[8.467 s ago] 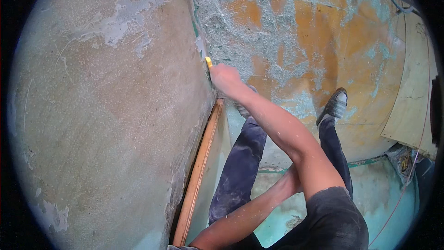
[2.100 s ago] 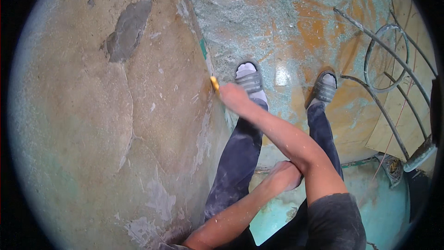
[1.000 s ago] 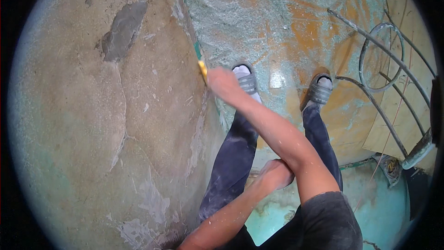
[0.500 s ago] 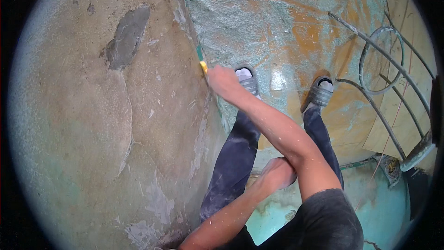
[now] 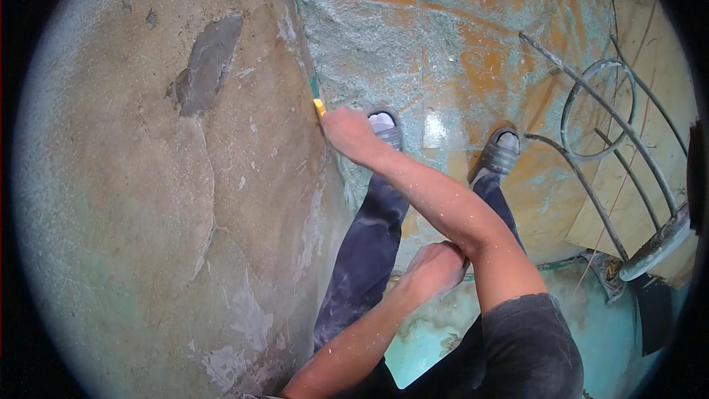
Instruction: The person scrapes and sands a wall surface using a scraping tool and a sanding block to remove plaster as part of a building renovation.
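My right hand [image 5: 348, 134] reaches across to the seam where the wall meets the floor, closed around a tool with a yellow handle [image 5: 319, 107]. Only the yellow end pokes out of the fist, close to the wall's lower edge; the rest is hidden. A green strip [image 5: 314, 87] runs along the seam just beyond it. My left hand [image 5: 437, 267] is bent in beneath my right forearm near the elbow, its fingers mostly hidden. Worn plaster covers the wall [image 5: 258, 148], with a grey bare patch [image 5: 213, 63] higher up.
Pale green flakes and dust [image 5: 354, 44] lie over the orange-brown floor sheet [image 5: 491, 66]. My feet stand on it in grey slide sandals [image 5: 496, 154]. At right, curved metal bars and a ring [image 5: 600, 107] rise beside a pale board [image 5: 591, 214]. Turquoise floor [image 5: 428, 343] shows behind me.
The view has shifted slightly, so the floor, sandals and metal bars appear a little further left. My right hand stays at the wall's base with the yellow-handled tool.
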A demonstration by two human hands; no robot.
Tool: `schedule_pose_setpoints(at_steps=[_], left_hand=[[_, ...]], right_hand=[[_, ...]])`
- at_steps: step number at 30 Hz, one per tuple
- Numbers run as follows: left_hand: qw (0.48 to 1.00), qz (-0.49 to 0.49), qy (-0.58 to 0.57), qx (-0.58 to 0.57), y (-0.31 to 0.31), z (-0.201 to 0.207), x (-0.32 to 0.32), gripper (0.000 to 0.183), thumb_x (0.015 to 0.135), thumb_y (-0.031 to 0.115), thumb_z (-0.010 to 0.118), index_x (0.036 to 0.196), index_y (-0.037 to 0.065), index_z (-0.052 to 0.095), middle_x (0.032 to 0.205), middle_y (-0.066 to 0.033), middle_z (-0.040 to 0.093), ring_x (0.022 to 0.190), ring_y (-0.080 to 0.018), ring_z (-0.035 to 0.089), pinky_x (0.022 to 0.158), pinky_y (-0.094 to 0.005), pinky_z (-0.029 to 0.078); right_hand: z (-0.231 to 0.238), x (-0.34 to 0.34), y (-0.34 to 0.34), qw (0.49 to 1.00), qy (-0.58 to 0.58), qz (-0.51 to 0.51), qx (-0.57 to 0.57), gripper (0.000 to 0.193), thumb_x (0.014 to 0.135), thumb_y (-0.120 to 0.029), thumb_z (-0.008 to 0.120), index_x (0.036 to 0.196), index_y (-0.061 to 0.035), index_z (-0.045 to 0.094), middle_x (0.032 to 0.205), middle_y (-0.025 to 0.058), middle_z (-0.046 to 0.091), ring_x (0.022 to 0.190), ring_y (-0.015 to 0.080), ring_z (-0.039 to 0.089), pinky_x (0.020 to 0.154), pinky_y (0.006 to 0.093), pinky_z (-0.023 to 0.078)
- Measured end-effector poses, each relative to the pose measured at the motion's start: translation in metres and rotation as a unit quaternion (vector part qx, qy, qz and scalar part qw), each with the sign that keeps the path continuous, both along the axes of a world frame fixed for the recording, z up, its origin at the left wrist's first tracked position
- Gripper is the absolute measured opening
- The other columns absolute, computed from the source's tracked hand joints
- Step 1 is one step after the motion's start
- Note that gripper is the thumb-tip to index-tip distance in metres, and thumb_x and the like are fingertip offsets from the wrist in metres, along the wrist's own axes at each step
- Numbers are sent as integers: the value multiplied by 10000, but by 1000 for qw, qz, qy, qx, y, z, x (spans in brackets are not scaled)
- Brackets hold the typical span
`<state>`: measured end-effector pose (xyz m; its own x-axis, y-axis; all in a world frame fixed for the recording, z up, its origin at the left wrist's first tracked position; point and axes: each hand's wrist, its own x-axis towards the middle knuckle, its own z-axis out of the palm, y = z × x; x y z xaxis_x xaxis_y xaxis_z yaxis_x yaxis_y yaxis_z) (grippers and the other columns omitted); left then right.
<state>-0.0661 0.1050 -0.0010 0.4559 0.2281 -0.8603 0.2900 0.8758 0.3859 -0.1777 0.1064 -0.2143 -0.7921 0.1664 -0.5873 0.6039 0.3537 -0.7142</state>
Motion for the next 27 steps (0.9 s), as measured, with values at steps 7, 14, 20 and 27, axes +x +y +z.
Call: schedule_pose_setpoints(at_steps=[7,14,20,27], left_hand=[[998,-50,-22,9,3,-2,5,244,834,169,517,953,5,655,1011,-231,647,938,-396,619,786,-458,497],[999,-24,5,-28,2,-3,-2,248,845,175,504,964,26,662,1035,-229,641,957,-391,612,807,-443,497],[998,-27,-32,-37,4,-4,-9,331,844,300,545,1026,46,655,1067,-213,642,998,-380,599,849,-441,481],[971,224,28,78,-13,11,14,212,784,176,604,932,35,658,981,-223,642,939,-391,601,796,-431,494]], right_hand=[[8,-1,-14,999,-34,-12,-37,232,843,-155,499,824,-17,685,801,188,671,743,349,674,636,456,537],[-1,-4,-8,998,-44,-18,-29,234,844,-148,494,834,-21,691,793,183,672,732,346,675,619,454,536],[-13,-5,-8,998,-25,-47,-34,238,840,-142,494,835,-8,690,800,179,674,738,351,674,619,450,536],[-26,-9,-7,996,-47,-53,-52,245,838,-150,493,840,18,670,801,218,660,739,378,665,641,479,530]])
